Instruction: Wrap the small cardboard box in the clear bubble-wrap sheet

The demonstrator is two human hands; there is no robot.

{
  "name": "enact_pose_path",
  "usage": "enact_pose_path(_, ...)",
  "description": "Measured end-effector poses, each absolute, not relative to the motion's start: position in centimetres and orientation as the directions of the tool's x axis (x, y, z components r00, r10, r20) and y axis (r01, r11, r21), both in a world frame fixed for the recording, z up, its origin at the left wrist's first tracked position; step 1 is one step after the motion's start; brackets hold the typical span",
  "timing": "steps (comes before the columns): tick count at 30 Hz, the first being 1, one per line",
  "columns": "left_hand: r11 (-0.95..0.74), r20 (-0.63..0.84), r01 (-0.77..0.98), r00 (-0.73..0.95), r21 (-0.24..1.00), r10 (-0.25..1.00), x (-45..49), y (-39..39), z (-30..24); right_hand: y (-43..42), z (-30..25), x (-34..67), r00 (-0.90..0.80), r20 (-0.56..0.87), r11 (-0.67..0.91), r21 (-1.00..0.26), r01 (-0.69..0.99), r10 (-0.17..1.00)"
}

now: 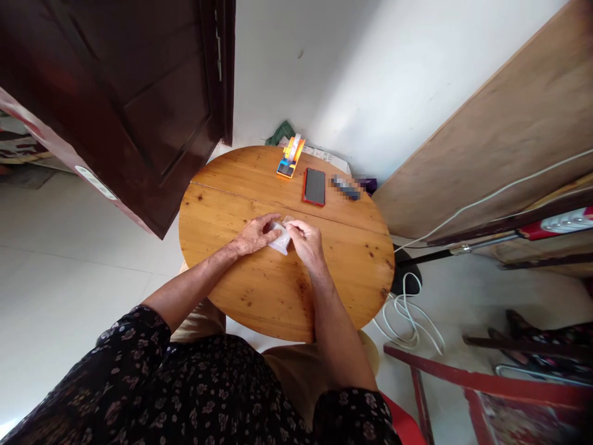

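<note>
Near the middle of the round wooden table (250, 284) is a small, whitish translucent plastic packet (280, 240). My left hand (256, 235) holds it from the left, thumb across its top and fingers behind. Pinched at its upper right edge are the thumb and fingers of my right hand (306, 240). The packet's contents are too small to make out. Beyond my hands lies a dark-screened phone (315, 186) with a red edge.
An orange and blue object with a whitish band (291, 157) stands at the table's far side. Right of the phone lies a dark, pixelated object (345, 187). A brown door (152, 80) is at the left; white cable (412, 315) coils on the floor near a red chair (467, 371).
</note>
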State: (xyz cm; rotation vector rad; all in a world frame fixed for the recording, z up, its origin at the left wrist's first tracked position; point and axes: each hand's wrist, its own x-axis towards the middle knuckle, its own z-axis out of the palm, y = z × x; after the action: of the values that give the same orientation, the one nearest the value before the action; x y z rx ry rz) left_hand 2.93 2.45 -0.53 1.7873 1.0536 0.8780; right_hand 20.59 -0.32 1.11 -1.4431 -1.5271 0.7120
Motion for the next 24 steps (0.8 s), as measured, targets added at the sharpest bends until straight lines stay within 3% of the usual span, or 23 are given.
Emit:
enact_pose_path(9,-0.323,0.171,0.553,0.308,0.768,0.936,4.2,1.9,0.5,-0.3,0.3,19.8,0.085,0.404,0.237,-0.681,0.693,0.911)
enact_pose_path(13,-0.392,0.266,0.540,0.298,0.745,0.917,3.8,1.7,0.2,0.1,0.1,19.9,0.063,0.441,0.270,-0.651,0.710,0.896)
enact_pose_path(18,-0.608,0.465,0.397,0.403,0.688,0.789,2.4,2.0,-0.4,0.3,0.0,19.9,0.051,0.421,0.288,-0.698,0.656,0.905)
enact_pose_path(24,-0.560,0.422,0.379,0.389,0.737,0.819,2.0,2.2,-0.2,0.8,0.0,19.6,0.165,0.343,0.200,-0.806,0.557,0.925)
